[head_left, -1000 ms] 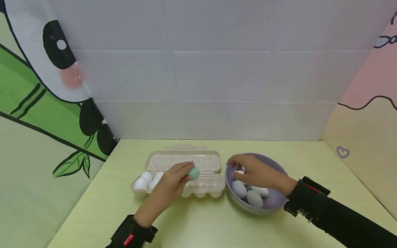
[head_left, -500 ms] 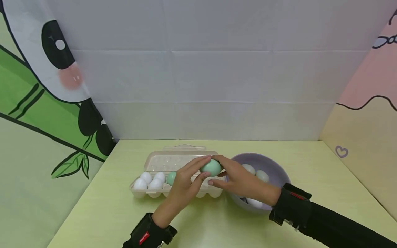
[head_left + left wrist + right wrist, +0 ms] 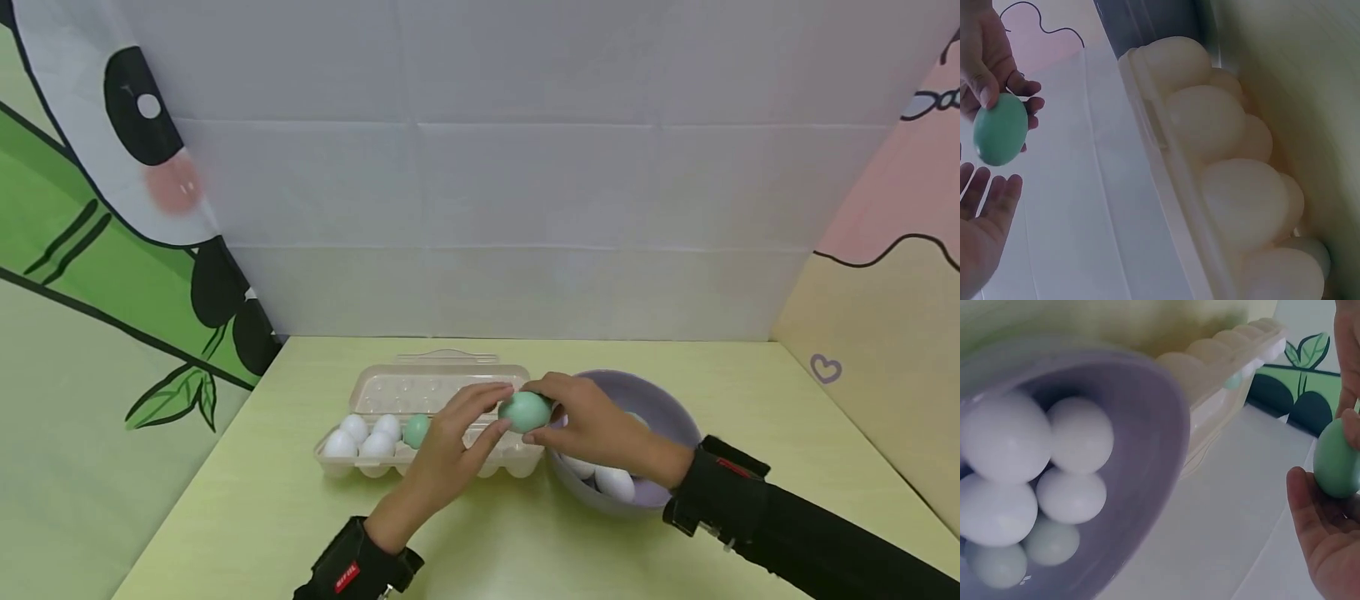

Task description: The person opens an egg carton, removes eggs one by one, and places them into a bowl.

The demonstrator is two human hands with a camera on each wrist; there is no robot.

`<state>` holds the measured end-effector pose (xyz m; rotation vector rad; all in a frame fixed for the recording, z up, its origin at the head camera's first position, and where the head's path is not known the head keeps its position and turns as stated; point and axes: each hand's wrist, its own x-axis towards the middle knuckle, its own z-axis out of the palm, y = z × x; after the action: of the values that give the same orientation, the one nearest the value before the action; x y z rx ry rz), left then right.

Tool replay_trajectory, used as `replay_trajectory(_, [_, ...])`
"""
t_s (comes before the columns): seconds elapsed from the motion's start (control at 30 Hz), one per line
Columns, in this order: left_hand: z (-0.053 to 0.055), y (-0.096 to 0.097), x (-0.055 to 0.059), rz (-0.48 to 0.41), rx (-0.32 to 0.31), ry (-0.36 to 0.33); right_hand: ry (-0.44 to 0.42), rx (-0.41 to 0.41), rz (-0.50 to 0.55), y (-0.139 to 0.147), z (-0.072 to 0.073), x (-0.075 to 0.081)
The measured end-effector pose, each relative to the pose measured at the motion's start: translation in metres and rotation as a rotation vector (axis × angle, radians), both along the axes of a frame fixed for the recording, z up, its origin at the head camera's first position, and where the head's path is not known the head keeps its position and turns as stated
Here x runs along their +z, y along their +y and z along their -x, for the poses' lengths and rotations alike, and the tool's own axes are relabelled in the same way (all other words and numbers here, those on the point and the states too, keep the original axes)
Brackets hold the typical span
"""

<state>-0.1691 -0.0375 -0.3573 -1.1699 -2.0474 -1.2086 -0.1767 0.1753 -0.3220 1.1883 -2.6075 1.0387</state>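
My right hand (image 3: 596,421) pinches a green egg (image 3: 525,412) between thumb and fingers, above the right end of an egg carton (image 3: 517,468) and the near-left rim of a purple bowl (image 3: 663,404). Close at the egg's left side is my left hand (image 3: 446,446), its fingers extended. In the left wrist view a small gap separates those fingers from the egg (image 3: 1000,129). Several white eggs (image 3: 377,445) and one green egg (image 3: 416,431) sit in the carton's left part. White and pale grey-green eggs (image 3: 1075,495) lie in the bowl, partly hidden by my right hand in the head view.
The carton's clear lid (image 3: 438,379) lies folded back behind it. Both stand on a pale yellow table (image 3: 262,475) with a white sheet (image 3: 525,208) rising at its back edge. Painted panels (image 3: 105,333) flank the table.
My left hand brought the green egg rightward from over the carton, and my right hand came from the bowl to meet it. The egg is now held by my right hand, slightly farther right.
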Motion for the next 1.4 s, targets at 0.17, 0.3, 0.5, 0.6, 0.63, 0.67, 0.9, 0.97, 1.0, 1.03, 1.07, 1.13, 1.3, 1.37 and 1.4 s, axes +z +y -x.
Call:
replay_trajectory(0.17, [0.000,-0.011,0.001,0.004,0.044,-0.009,-0.025,-0.093,-0.036,0.019,0.011,0.001])
replay_trajectory(0.3, [0.002,-0.026,-0.003,0.010,0.062,-0.019,-0.060,-0.171,-0.062,0.037,0.021,-0.002])
replay_trajectory(0.5, [0.002,-0.049,-0.006,0.012,0.124,-0.015,-0.078,-0.245,-0.117,0.067,0.033,-0.012])
replay_trajectory(0.6, [0.001,-0.057,-0.008,0.002,0.161,-0.027,-0.070,-0.265,-0.156,0.081,0.037,-0.019])
replay_trajectory(0.63, [0.001,-0.059,-0.009,-0.004,0.173,-0.030,-0.065,-0.272,-0.171,0.085,0.039,-0.021])
replay_trajectory(0.67, [0.001,-0.061,-0.010,-0.007,0.181,-0.030,-0.064,-0.279,-0.186,0.089,0.040,-0.022])
replay_trajectory(0.9, [0.003,-0.065,-0.014,-0.017,0.205,-0.015,-0.055,-0.372,-0.301,0.103,0.047,-0.035])
replay_trajectory(0.97, [0.003,-0.065,-0.014,-0.016,0.203,-0.017,-0.043,-0.414,-0.345,0.105,0.048,-0.040])
replay_trajectory(1.0, [0.003,-0.064,-0.014,-0.015,0.202,-0.021,-0.042,-0.434,-0.368,0.106,0.048,-0.042])
replay_trajectory(1.03, [0.002,-0.064,-0.013,-0.016,0.200,-0.023,-0.047,-0.453,-0.386,0.107,0.049,-0.044])
replay_trajectory(1.07, [0.002,-0.064,-0.013,-0.017,0.196,-0.028,-0.057,-0.469,-0.400,0.107,0.049,-0.047])
replay_trajectory(1.13, [0.002,-0.063,-0.014,-0.018,0.192,-0.030,-0.088,-0.503,-0.423,0.108,0.048,-0.051])
replay_trajectory(1.3, [0.003,-0.064,-0.017,-0.023,0.175,-0.017,-0.143,-0.553,-0.459,0.109,0.048,-0.054])
replay_trajectory(1.37, [0.002,-0.066,-0.017,-0.020,0.171,-0.015,-0.153,-0.552,-0.466,0.107,0.050,-0.054])
replay_trajectory(1.4, [0.002,-0.067,-0.017,-0.018,0.168,-0.017,-0.159,-0.549,-0.469,0.106,0.050,-0.055])
